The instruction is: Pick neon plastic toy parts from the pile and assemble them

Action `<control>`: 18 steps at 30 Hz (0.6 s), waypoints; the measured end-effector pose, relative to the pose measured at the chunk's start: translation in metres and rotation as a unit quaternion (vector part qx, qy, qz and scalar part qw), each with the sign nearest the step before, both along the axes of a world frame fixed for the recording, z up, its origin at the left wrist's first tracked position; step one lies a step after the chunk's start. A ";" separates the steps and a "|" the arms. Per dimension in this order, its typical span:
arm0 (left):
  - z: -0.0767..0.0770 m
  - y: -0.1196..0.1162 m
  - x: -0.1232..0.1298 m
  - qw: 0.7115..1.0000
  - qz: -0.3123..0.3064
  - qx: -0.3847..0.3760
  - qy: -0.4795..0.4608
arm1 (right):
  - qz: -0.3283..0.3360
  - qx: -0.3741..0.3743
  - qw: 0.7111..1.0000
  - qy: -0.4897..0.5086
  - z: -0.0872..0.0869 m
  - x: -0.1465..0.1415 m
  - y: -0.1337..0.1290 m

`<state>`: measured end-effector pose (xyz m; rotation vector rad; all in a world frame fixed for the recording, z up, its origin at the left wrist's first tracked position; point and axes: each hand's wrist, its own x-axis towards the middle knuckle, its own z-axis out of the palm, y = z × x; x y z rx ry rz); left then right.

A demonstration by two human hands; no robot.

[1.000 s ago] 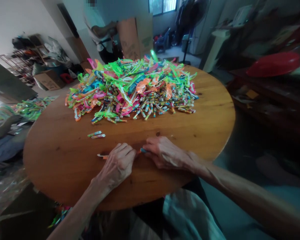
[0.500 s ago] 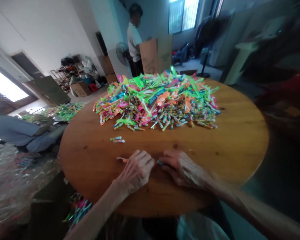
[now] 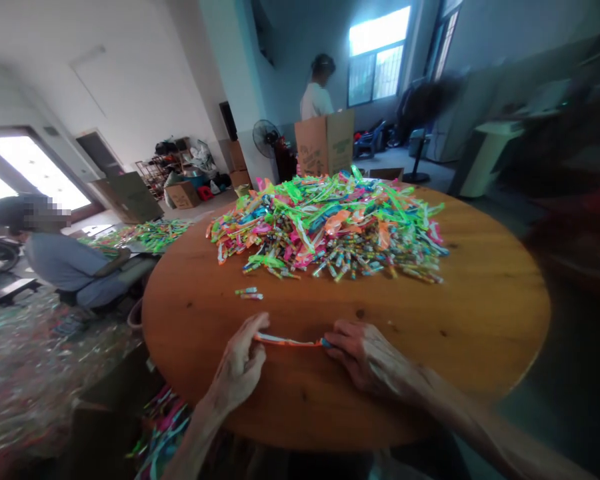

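Note:
A thin orange-and-white plastic strip (image 3: 290, 342) stretches between my hands, low over the round wooden table or lying on it. My right hand (image 3: 357, 350) is closed on its right end, where a bit of blue shows at the fingertips. At the strip's left end is my left hand (image 3: 240, 367), thumb and fingers spread apart; whether a fingertip touches it I cannot tell. Beyond the hands lies a large pile of similar bright plastic pieces (image 3: 330, 227) in green, orange, pink and blue, many with small printed tubes. A couple of small tubes (image 3: 249, 293) lie apart, left of the pile.
The round wooden table (image 3: 490, 280) fills the middle. Cartons (image 3: 325, 143) stand behind it, near a person in a white top (image 3: 316, 100). At left a seated person (image 3: 70, 260) is beside another heap (image 3: 155, 233). An open box of pieces (image 3: 165, 427) sits below the table's left edge.
My left hand has moved left and opened, uncovering the orange-and-white strip. My right hand still holds the blue end. The view has tilted up and turned left a little.

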<state>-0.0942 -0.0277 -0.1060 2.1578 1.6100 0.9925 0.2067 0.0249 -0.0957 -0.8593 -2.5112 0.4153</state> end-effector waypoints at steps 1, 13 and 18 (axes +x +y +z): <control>0.003 0.000 0.007 1.000 -0.023 -0.005 -0.008 | 0.001 -0.004 1.000 -0.004 0.001 -0.001 0.000; 0.024 -0.019 -0.017 0.980 -0.045 0.073 0.180 | -0.015 0.010 0.999 0.046 -0.003 -0.035 0.019; 0.023 -0.080 -0.083 0.971 0.069 0.146 0.176 | -0.074 0.087 0.993 -0.014 0.017 -0.101 0.073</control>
